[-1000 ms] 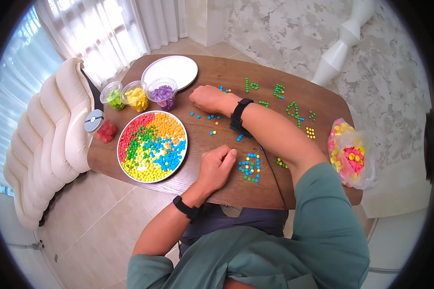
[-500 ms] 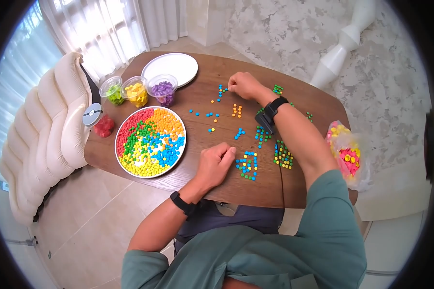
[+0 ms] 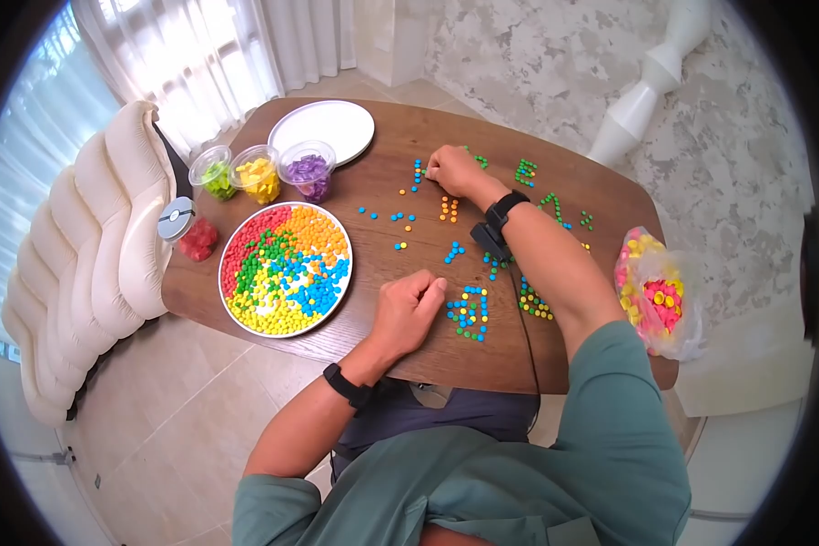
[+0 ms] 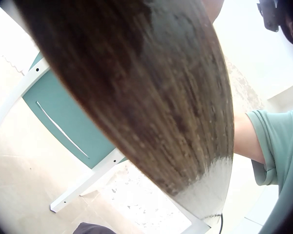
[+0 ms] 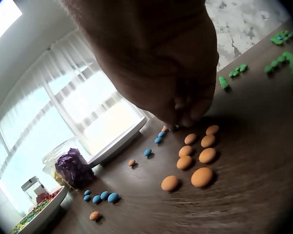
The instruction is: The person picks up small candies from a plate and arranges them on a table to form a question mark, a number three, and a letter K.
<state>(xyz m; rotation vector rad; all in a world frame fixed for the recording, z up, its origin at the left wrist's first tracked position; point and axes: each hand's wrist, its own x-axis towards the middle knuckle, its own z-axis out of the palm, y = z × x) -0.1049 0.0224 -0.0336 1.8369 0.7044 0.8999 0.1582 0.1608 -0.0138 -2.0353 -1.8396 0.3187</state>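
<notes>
In the head view my right hand (image 3: 460,172) bends over a short column of blue candies (image 3: 417,173), its fingertips pinched on a small candy (image 3: 428,174) at the column's right side. The right wrist view shows the right hand (image 5: 161,63) from behind, fingertips low on the table beyond two rows of orange candies (image 5: 184,162); the pinched candy is mostly hidden. My left hand (image 3: 408,312) rests loosely curled on the table, left of a blue, yellow and green candy figure (image 3: 469,314). The left wrist view shows mainly the tabletop edge (image 4: 151,97), not the hand.
On the left stand a round plate of sorted candies (image 3: 351,273), lidded cups, a red-filled jar (image 3: 197,238) and a white plate (image 3: 341,127). More candy figures lie at the right, including a green one (image 3: 525,172); a plastic bag (image 3: 664,300) sits at the right edge.
My right hand came from near the purple cup rightward to the blue column, then shifted only slightly. My left hand stays about where it was.
</notes>
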